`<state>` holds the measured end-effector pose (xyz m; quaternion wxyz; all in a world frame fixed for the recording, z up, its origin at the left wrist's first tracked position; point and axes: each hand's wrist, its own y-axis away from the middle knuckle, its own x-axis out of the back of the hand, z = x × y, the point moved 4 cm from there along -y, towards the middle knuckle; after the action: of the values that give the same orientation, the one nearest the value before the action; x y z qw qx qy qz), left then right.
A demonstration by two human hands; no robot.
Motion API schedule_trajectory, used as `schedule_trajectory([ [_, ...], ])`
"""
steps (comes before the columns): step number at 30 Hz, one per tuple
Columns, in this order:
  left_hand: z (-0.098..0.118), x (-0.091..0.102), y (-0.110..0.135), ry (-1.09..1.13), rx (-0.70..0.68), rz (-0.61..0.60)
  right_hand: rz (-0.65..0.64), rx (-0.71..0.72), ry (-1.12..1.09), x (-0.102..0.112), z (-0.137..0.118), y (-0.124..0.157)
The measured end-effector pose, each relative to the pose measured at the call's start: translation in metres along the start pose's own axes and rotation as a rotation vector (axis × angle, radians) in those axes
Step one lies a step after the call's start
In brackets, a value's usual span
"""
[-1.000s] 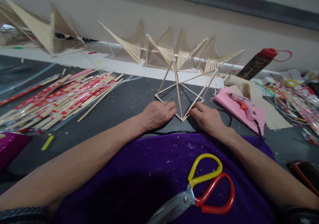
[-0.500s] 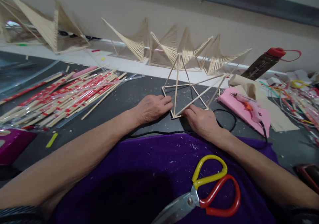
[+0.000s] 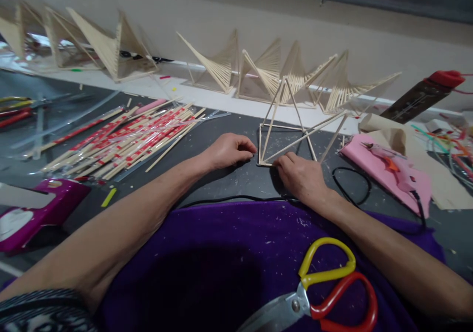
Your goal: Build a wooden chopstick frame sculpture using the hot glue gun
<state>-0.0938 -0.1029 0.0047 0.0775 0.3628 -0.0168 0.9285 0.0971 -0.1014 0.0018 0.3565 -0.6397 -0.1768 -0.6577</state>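
Observation:
A frame of thin wooden sticks (image 3: 286,125) stands on the dark table, a square base with sticks rising to a peak. My right hand (image 3: 301,177) is closed, its fingers pinching the near base stick of the frame. My left hand (image 3: 229,150) rests on the table just left of the frame's near corner, fingers curled, apart from the sticks by a small gap. Whether it holds anything is hidden.
Wrapped chopsticks (image 3: 129,137) lie in a heap at left. Finished stick sculptures (image 3: 258,71) line the wall. A pink glue gun (image 3: 389,167) with a black cord sits on a pink pad at right. Scissors (image 3: 314,297) lie on the purple cloth (image 3: 207,253). A magenta box (image 3: 40,211) is near left.
The stick frame has been turned on the table, its near corner replaced by a base edge facing me. My left hand has come off the frame; the view has shifted left.

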Motion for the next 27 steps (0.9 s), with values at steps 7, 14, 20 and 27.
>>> schedule_trajectory([
  [7, 0.005, -0.008, 0.003, -0.036, -0.02, 0.001, 0.002, -0.006, -0.003, -0.003, -0.002, -0.005],
  [14, 0.011, -0.006, 0.003, -0.277, -0.109, 0.07, 0.026, -0.006, -0.024, -0.005, -0.001, -0.007],
  [20, 0.012, -0.01, 0.006, -0.327, -0.215, 0.1, 0.02, -0.012, -0.038, -0.004, -0.001, -0.006],
  [27, 0.011, -0.02, 0.01, -0.506, -0.298, 0.154, -0.001, 0.022, -0.046, -0.005, -0.002, -0.005],
])
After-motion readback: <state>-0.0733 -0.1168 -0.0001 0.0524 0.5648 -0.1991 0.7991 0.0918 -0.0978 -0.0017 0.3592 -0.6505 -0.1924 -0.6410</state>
